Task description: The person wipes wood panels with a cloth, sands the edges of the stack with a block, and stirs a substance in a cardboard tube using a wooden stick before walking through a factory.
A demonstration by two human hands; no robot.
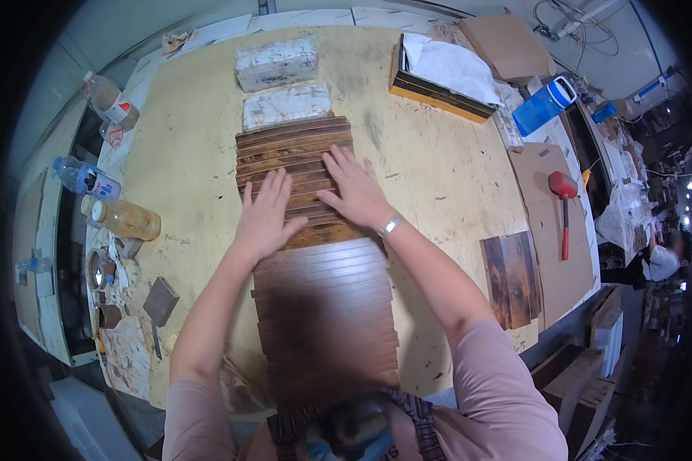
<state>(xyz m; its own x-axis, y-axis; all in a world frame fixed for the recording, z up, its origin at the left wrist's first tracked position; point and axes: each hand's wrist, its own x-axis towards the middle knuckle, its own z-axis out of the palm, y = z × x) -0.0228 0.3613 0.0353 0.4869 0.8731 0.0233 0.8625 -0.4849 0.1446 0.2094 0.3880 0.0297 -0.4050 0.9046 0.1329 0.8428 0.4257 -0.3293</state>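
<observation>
A row of dark brown wooden strips (295, 147) lies side by side across the middle of the table. My left hand (265, 217) rests on the left part of these strips, fingers stretched forward and thumb out. On their right part lies my right hand (354, 190), its fingers spread and a metal watch on the wrist. Nearer my body, a smoother row of glossy brown strips (323, 269) runs down to the table's front edge, partly in shadow. Two whitish wrapped blocks (287, 106) sit beyond the far end of the strips.
A box with white cloth (446, 77) stands at the far right, near a blue bottle (544, 106). A red mallet (563, 186) lies on cardboard, beside loose dark boards (510, 278). Bottles (127, 219) and a flat scraper-like tool (161, 303) line the left. Another person (660, 261) is far right.
</observation>
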